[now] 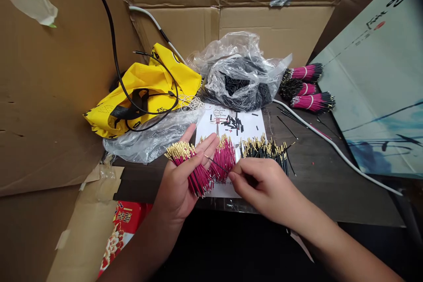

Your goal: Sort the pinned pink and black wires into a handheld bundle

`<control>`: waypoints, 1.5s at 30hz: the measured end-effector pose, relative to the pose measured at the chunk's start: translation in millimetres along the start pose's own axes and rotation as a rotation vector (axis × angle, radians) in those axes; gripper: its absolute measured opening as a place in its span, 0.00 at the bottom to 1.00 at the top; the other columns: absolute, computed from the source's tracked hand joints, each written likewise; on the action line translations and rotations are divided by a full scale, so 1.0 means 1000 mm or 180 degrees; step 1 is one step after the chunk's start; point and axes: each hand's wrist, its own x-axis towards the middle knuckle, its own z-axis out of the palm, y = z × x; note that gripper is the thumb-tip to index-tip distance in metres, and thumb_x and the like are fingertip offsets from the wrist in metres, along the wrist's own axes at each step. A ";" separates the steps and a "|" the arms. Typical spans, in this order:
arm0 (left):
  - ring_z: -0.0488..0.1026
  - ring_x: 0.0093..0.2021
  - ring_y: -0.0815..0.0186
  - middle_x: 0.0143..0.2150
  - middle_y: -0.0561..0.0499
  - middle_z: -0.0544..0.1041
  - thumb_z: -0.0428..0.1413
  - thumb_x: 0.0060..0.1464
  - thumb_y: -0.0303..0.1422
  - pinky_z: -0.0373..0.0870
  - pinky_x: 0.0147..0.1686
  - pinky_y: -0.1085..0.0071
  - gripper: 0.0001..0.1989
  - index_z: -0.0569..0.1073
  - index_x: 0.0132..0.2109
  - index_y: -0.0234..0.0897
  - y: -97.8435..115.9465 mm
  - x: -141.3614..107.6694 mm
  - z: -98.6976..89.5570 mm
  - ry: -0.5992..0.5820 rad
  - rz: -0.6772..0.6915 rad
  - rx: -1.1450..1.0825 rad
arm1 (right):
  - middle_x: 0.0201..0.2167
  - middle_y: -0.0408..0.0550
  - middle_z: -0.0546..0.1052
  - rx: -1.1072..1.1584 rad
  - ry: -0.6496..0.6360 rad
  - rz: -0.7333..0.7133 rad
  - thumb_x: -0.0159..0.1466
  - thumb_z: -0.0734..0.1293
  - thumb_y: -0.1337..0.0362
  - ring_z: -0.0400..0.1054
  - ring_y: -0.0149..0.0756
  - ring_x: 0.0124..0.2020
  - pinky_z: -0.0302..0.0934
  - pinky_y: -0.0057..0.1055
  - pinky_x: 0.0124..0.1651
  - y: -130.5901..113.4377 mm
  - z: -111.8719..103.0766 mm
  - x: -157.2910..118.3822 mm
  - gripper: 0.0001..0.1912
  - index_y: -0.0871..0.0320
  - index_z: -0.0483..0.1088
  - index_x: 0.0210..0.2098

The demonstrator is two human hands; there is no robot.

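Note:
My left hand (180, 176) cradles a thick bundle of magenta wires with gold terminals (188, 167), its fingers spread under and along the bundle. My right hand (261, 185) pinches a thin black wire (216, 164) between thumb and fingertips. Its far end reaches toward the left-hand bundle. Just beyond my hands, a second magenta bundle (224, 158) rests on a white printed sheet (251, 125), beside a bundle of black wires with gold terminals (264, 152). Small black sleeves (233, 124) lie scattered on the sheet.
A clear plastic bag of black pieces (239, 81) and a yellow bag (145, 92) sit behind the sheet. Banded magenta wire bundles (306, 90) lie at right, near a white cable (330, 141), on a dark table (330, 176). Cardboard (59, 97) walls the left and back.

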 end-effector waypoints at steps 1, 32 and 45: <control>0.67 0.65 0.57 0.61 0.41 0.75 0.56 0.62 0.24 0.51 0.72 0.55 0.41 0.45 0.74 0.46 0.000 0.001 -0.001 0.0077 0.0014 0.0023 | 0.22 0.38 0.65 -0.0040 -0.0021 0.0023 0.68 0.62 0.65 0.58 0.24 0.25 0.51 0.27 0.29 0.000 -0.004 -0.006 0.15 0.58 0.62 0.25; 0.67 0.65 0.58 0.61 0.42 0.74 0.54 0.63 0.25 0.56 0.69 0.56 0.37 0.49 0.73 0.50 -0.001 -0.003 0.013 -0.0368 -0.0061 -0.0041 | 0.41 0.55 0.73 -0.2248 0.0155 -0.0565 0.71 0.61 0.61 0.63 0.43 0.42 0.59 0.40 0.44 0.047 -0.014 -0.013 0.16 0.55 0.75 0.54; 0.65 0.67 0.57 0.64 0.43 0.72 0.54 0.64 0.26 0.55 0.70 0.55 0.42 0.40 0.75 0.52 -0.006 -0.001 0.015 -0.0497 -0.0138 -0.0165 | 0.40 0.51 0.77 -0.1136 0.0745 -0.0640 0.68 0.66 0.65 0.68 0.40 0.43 0.61 0.41 0.47 0.019 -0.007 -0.018 0.09 0.58 0.75 0.46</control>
